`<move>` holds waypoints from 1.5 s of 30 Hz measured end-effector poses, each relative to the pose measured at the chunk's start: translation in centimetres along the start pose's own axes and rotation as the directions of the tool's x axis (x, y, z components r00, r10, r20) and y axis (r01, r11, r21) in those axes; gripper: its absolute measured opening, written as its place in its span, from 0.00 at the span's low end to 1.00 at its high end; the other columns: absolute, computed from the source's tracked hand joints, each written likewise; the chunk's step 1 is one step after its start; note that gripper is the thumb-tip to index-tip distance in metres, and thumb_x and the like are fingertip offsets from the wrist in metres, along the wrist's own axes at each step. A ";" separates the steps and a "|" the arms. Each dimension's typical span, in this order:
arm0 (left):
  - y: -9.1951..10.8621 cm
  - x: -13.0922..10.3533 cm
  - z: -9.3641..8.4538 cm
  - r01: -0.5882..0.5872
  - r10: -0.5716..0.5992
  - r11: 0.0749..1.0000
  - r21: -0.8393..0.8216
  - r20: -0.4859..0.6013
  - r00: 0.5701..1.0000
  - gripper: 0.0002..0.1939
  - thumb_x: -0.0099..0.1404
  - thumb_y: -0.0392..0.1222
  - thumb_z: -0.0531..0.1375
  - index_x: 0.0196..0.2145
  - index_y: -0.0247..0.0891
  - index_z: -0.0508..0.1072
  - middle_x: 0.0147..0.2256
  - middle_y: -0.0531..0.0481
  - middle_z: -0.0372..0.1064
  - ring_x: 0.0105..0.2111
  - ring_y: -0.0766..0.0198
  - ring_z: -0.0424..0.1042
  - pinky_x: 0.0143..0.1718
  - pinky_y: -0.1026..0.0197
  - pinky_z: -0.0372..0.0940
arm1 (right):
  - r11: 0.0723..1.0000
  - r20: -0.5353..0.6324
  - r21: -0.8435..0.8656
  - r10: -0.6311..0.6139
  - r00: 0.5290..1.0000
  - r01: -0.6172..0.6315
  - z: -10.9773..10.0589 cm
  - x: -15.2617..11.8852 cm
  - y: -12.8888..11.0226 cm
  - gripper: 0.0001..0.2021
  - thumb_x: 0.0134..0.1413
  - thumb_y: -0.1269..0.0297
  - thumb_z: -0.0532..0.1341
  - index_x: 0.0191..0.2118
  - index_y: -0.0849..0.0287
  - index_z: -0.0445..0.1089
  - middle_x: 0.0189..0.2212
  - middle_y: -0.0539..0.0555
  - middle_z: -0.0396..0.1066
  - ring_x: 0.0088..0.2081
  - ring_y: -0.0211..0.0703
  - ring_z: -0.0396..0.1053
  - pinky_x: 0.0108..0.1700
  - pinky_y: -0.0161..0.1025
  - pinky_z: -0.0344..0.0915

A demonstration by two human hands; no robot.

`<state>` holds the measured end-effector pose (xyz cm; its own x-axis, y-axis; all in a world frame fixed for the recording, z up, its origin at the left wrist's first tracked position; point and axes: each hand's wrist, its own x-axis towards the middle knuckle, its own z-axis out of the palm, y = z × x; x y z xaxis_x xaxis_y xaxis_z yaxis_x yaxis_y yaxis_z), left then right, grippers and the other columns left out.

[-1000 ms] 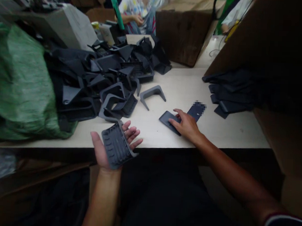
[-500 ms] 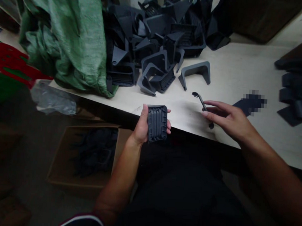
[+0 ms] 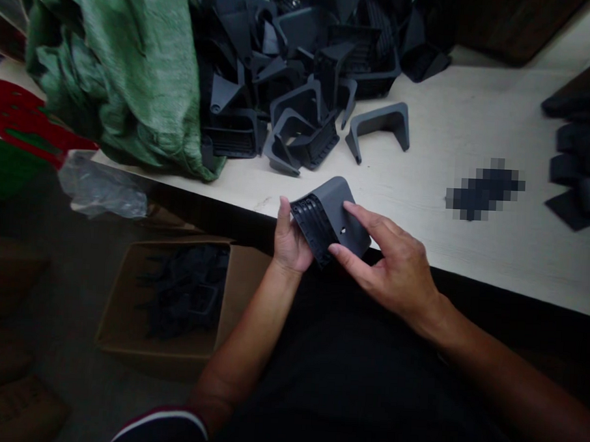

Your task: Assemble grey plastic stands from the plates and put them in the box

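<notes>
My left hand (image 3: 291,243) supports a dark ribbed plastic part (image 3: 317,228) from beneath, its thumb raised at the side and its other fingers hidden. Over that part's right side, tilted, lies a smooth grey plastic cover (image 3: 342,200) with a small hole in its face. My right hand (image 3: 395,264) grips the cover, with thumb and a fingertip on the smooth face. The two pieces meet in front of the table edge; whether they are joined I cannot tell. A U-shaped grey bracket (image 3: 381,117) stands just behind them on the table.
Similar grey parts form a large pile (image 3: 301,84) at the back of the pale table (image 3: 485,125). A green woven sack (image 3: 120,76) leans at the left. Below, a cardboard box (image 3: 113,304) holds dark parts. More dark pieces (image 3: 578,168) lie far right, and a pixelated dark object (image 3: 486,190) nearer.
My right hand has moved left from over the table, bringing the grey cover against the ribbed part. My left hand has shifted slightly right and its part is now tilted.
</notes>
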<state>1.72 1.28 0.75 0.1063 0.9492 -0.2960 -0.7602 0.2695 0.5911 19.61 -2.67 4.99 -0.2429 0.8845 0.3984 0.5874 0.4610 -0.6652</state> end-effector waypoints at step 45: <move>-3.0 -3.2 4.1 0.033 -0.072 0.987 0.157 0.251 0.965 0.30 0.63 0.62 0.67 0.55 0.39 0.78 0.57 0.37 0.80 0.65 0.37 0.72 0.64 0.40 0.68 | 0.430 0.349 0.778 0.311 0.884 -0.458 -0.2 -2.3 3.0 0.19 0.62 0.44 0.71 0.45 0.54 0.80 0.40 0.53 0.79 0.41 0.47 0.77 0.47 0.42 0.75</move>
<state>6.28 -1.88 3.03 0.3182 0.9376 -0.1402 -0.6463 0.3227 0.6915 22.13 -3.36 2.22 -0.3018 0.9504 -0.0750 -0.2368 -0.1510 -0.9598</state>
